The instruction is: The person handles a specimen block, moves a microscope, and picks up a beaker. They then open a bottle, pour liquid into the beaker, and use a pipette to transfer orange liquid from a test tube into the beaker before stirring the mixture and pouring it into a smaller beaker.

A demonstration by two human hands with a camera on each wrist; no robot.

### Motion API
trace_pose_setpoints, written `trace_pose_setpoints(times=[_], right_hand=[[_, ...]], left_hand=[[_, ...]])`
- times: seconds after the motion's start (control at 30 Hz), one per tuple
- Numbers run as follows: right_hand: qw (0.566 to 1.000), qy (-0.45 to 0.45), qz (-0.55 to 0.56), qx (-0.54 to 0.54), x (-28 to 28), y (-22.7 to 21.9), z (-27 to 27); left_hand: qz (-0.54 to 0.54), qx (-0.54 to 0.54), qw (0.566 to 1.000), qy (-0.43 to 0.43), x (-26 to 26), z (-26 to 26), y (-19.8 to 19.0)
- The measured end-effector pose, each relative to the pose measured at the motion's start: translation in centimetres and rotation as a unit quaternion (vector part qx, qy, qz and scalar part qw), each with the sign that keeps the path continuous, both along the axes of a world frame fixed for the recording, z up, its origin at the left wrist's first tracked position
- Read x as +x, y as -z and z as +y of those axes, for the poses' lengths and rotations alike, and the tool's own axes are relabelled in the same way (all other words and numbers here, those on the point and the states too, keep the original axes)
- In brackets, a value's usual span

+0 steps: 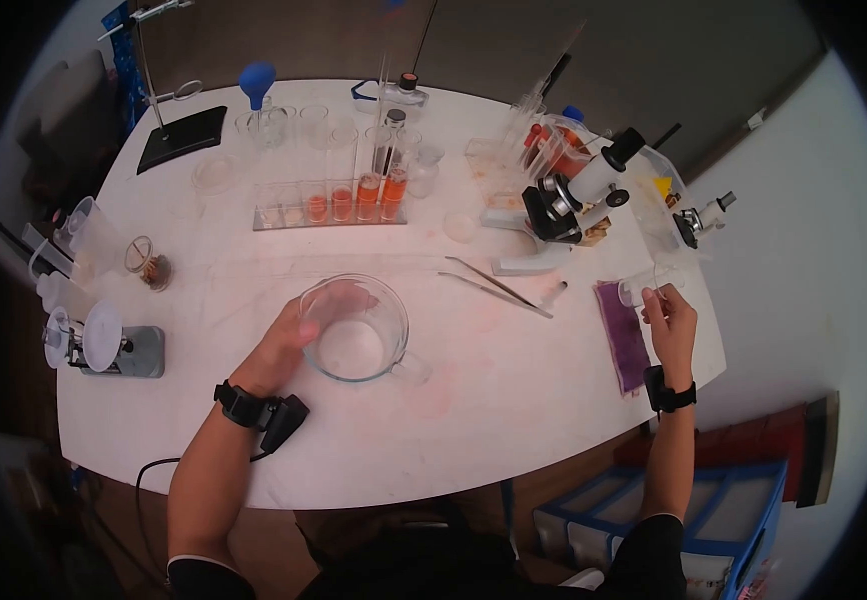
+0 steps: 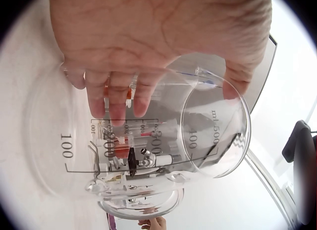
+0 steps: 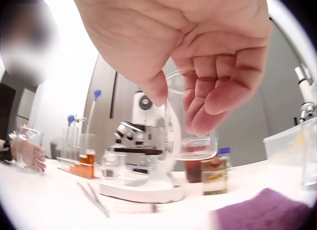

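Observation:
My left hand (image 1: 289, 345) wraps round the side of a clear glass measuring cup (image 1: 359, 375) with a handle, its thumb at the rim. The cup stands on the white table, and its printed scale up to 500 ml shows in the left wrist view. At the table's right side my right hand (image 1: 672, 320) pinches the rim of a small clear glass beaker (image 3: 190, 153) between thumb and fingers. That beaker is raised over a folded purple cloth (image 1: 624, 340). In the right wrist view the fingers hide part of its upper wall.
Tweezers (image 1: 499, 285) lie between the hands. Behind stand a rack (image 1: 329, 222) of tubes with orange liquid, a microscope (image 1: 564, 205) and several glass vessels. A balance scale (image 1: 139, 352) and a small jar (image 1: 154, 270) are at the left. A plastic bin (image 1: 659, 180) sits back right.

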State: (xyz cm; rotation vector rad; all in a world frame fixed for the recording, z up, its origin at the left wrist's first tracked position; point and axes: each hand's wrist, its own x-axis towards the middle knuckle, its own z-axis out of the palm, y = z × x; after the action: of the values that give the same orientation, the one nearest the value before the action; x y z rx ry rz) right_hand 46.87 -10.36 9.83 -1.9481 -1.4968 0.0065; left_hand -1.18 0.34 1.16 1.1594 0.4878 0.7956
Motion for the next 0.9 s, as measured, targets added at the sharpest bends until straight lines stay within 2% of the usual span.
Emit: trace_pose_setpoints(times=[0.17, 0.23, 0.3, 0.4, 0.6, 0.9], right_hand=[[0.974, -0.179, 0.116, -0.076, -7.4, 0.5, -0.6], [0.957, -0.262, 0.074, -0.1, -9.7, 0.7, 0.1], [0.946, -0.293, 0.052, -0.132, -11.9, 0.8, 0.8], [0.935, -0.336, -0.022, -0.112, -14.2, 1.6, 1.9], [0.91, -0.389, -0.068, -0.128, -16.3, 2.7, 3.2], [0.919, -0.37, -0.057, -0.12, -17.4, 3.7, 4.0]], left_hand=[[0.003, 0.012, 1.0, -0.007, 0.0, 0.1, 0.4], [0.003, 0.018, 1.0, -0.008, 0.0, 0.0, 0.4], [0.0, 0.024, 1.0, -0.008, -0.1, 0.1, 0.6], [-0.002, 0.027, 1.0, -0.006, -0.1, 0.1, 0.5], [0.014, 0.011, 1.0, 0.005, -0.3, 0.3, 0.5], [-0.006, 0.012, 1.0, -0.002, -0.1, 0.1, 0.8]])
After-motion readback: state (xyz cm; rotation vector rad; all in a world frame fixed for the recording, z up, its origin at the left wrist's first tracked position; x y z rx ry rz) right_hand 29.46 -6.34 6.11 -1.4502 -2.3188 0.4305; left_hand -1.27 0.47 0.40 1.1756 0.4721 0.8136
